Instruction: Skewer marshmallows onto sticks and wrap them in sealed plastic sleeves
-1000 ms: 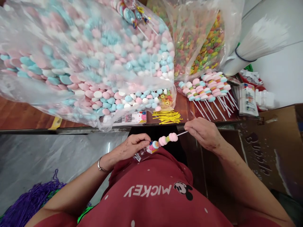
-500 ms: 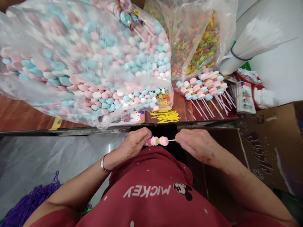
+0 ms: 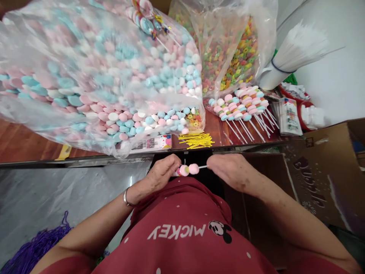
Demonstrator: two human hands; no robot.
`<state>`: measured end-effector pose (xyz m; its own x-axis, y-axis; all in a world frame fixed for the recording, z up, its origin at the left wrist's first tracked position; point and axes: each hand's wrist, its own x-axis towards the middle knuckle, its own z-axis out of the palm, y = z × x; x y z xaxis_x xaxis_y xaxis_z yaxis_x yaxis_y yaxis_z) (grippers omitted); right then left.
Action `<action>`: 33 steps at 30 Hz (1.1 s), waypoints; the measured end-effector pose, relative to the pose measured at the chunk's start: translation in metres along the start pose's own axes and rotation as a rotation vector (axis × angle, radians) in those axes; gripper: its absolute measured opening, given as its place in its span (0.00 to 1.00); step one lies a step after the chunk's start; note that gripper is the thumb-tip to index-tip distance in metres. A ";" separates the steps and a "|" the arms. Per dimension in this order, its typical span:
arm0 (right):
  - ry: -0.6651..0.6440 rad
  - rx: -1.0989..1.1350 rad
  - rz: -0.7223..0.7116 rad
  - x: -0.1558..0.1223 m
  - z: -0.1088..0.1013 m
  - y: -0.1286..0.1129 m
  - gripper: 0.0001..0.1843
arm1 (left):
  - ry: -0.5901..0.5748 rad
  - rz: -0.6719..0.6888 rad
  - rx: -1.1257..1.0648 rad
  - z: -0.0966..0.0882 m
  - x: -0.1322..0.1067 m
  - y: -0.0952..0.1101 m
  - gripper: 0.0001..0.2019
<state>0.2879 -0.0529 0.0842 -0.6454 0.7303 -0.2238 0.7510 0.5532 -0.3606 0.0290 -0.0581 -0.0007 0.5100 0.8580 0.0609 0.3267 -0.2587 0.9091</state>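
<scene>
A candy skewer [image 3: 188, 169] of pink and pastel marshmallow discs on a thin white stick lies level between my hands, just above my red shirt. My left hand [image 3: 159, 174] is closed round the candy end, where a small clear wrapper is mostly hidden under the fingers. My right hand [image 3: 228, 171] pinches the bare stick end. Both hands hover in front of the table edge [image 3: 114, 158].
A huge clear bag of pink, blue and white marshmallow discs [image 3: 99, 72] fills the table. Behind it stands a bag of coloured ring candies [image 3: 230, 57]. Finished skewers [image 3: 242, 106], yellow twist ties [image 3: 196, 140], a bundle of white sticks [image 3: 296, 45] and a cardboard box [image 3: 322, 175] lie to the right.
My hands have come closer together. The skewer has slid further into my left hand, so fewer candies show between the hands.
</scene>
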 end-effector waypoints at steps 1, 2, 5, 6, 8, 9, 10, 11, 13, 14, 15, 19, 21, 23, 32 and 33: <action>0.034 -0.008 0.053 0.000 0.001 0.004 0.12 | -0.024 -0.050 -0.062 -0.002 0.000 0.001 0.14; 0.056 -0.009 0.094 0.000 0.001 0.009 0.12 | -0.066 -0.103 -0.119 -0.005 0.001 0.002 0.14; 0.071 0.004 0.117 -0.001 0.001 0.019 0.13 | -0.260 -0.214 -0.215 -0.012 0.000 0.002 0.12; 0.076 -0.002 0.099 -0.001 0.000 0.020 0.13 | -0.309 -0.223 -0.194 -0.014 -0.001 0.002 0.15; 0.096 -0.031 0.019 0.000 -0.001 0.019 0.14 | -0.346 -0.211 -0.082 -0.015 -0.002 0.000 0.19; 0.112 -0.057 -0.037 0.001 -0.002 0.017 0.14 | -0.347 -0.196 -0.015 -0.015 -0.003 -0.001 0.19; 0.128 -0.091 -0.099 0.002 -0.002 0.015 0.14 | -0.344 -0.177 0.042 -0.015 -0.004 -0.001 0.18; 0.144 -0.130 -0.162 0.005 -0.002 0.013 0.15 | -0.340 -0.155 0.076 -0.013 -0.004 0.000 0.18; 0.171 -0.206 -0.265 0.009 -0.002 0.009 0.16 | -0.315 -0.116 0.088 -0.010 -0.004 0.003 0.17; 0.176 -0.242 -0.295 0.011 -0.001 0.007 0.16 | -0.294 -0.106 0.082 -0.008 -0.004 0.005 0.17; 0.172 -0.270 -0.310 0.014 0.000 0.006 0.16 | -0.271 -0.101 0.076 -0.005 -0.004 0.008 0.18; 0.113 -0.256 -0.223 0.019 0.000 0.007 0.13 | -0.195 -0.093 0.064 0.010 -0.003 0.013 0.21; 0.094 -0.199 -0.195 0.019 -0.003 0.010 0.13 | -0.165 -0.113 0.009 0.019 -0.004 0.012 0.24; 0.090 -0.184 -0.219 0.018 -0.006 0.014 0.13 | -0.144 -0.151 -0.102 0.025 -0.006 0.011 0.27; 0.066 -0.256 -0.238 0.019 -0.007 0.013 0.14 | -0.154 -0.288 -0.213 0.013 -0.026 0.006 0.11; 0.062 -0.249 -0.220 0.019 -0.006 0.012 0.14 | -0.129 -0.271 -0.159 0.014 -0.027 0.002 0.11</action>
<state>0.2855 -0.0295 0.0812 -0.7919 0.6012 -0.1069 0.6105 0.7757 -0.1597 0.0271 -0.0883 -0.0065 0.5217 0.8201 -0.2352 0.3407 0.0525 0.9387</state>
